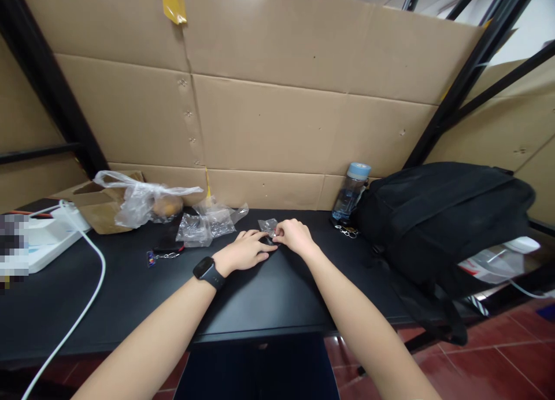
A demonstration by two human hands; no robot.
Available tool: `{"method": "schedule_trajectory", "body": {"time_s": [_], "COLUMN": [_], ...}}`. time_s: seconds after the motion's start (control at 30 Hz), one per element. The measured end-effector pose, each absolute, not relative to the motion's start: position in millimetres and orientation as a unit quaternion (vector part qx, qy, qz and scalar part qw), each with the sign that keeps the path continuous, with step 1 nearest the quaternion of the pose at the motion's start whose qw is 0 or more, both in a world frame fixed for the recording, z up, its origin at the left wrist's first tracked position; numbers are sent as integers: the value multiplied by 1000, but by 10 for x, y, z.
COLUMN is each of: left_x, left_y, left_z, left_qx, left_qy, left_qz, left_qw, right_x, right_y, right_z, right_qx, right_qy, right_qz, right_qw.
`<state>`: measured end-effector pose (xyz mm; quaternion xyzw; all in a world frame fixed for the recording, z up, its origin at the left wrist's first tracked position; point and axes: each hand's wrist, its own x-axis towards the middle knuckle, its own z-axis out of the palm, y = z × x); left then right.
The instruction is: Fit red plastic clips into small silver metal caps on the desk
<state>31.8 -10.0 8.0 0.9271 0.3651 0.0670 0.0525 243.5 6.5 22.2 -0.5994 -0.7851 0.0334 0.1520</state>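
In the head view a small clear plastic bag (267, 225) lies on the black table, between my two hands. My left hand (245, 251), with a black watch on the wrist, rests palm down with its fingers stretched out. Its fingertips touch the near side of the bag. From the right, my right hand (295, 236) pinches the bag's edge between thumb and fingers. A tiny whitish bit shows at those fingertips, too small to name. What lies under the fingers is hidden.
Crumpled clear plastic wrappers (210, 223) lie left of my hands, near a keychain (165, 256). Behind are a tied plastic bag (145, 200) and a cardboard box (97, 206). A white power strip (52, 238) trails a cable. Right stand a water bottle (350, 192) and black backpack (446, 221).
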Motion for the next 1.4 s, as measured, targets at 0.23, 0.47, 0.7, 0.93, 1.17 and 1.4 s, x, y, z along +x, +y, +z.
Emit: {"method": "schedule_trajectory", "body": {"time_s": [0.23, 0.47, 0.7, 0.93, 1.17, 1.4], "left_x": [308, 317, 247, 292, 309, 282], "left_y": [-85, -137, -120, -43, 51, 91], "left_z": [56, 113, 134, 108, 88, 117], "left_qx": [923, 923, 915, 868, 858, 795], "left_qy": [373, 373, 382, 458, 471, 531], "left_qz": [65, 59, 112, 187, 206, 270], "left_qw": [71, 72, 55, -37, -2, 115], "right_x": [2462, 2277, 2293, 2584, 2562, 2540], "right_y": [73, 123, 170, 206, 271, 229], "right_z": [210, 145, 126, 149, 73, 126], "right_qx": [-571, -600, -556, -454, -466, -490], "right_qy": [-808, -779, -809, -850, -845, -783], "right_qz": [-2, -74, 5, 108, 105, 227], "right_qw": [148, 165, 191, 246, 242, 310]}}
